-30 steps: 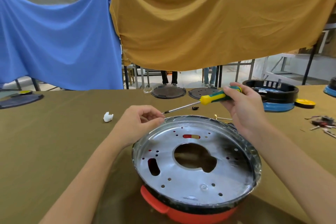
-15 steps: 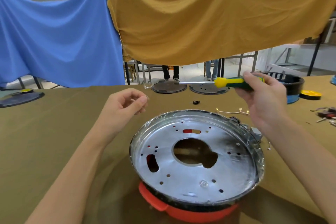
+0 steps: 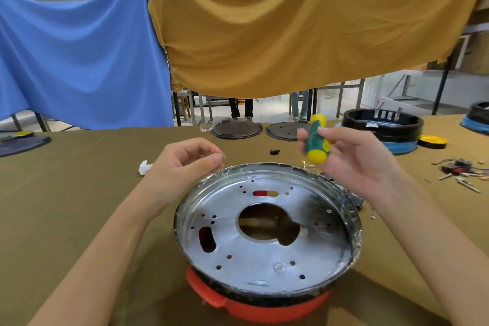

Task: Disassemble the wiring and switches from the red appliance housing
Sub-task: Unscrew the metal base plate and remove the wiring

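Olive-cloth table (image 3: 66,206) seen w/ blue drape (image 3: 79,55) and mustard drape (image 3: 291,29) hung behind; legs of ppl visible under them. Red appliance housing (image 3: 267,304) sits at near edge, centre, topped by perforated metal plate (image 3: 264,235); inside mostly hidden. Screwdriver (image 3: 316,141) is gripped by right hand (image 3: 354,161), shaft not visible. Left hand (image 3: 182,164) is held above table w/ fingertips pinched together; tiny item there can't be made out. Loose parts (image 3: 460,169) at right are blurred.
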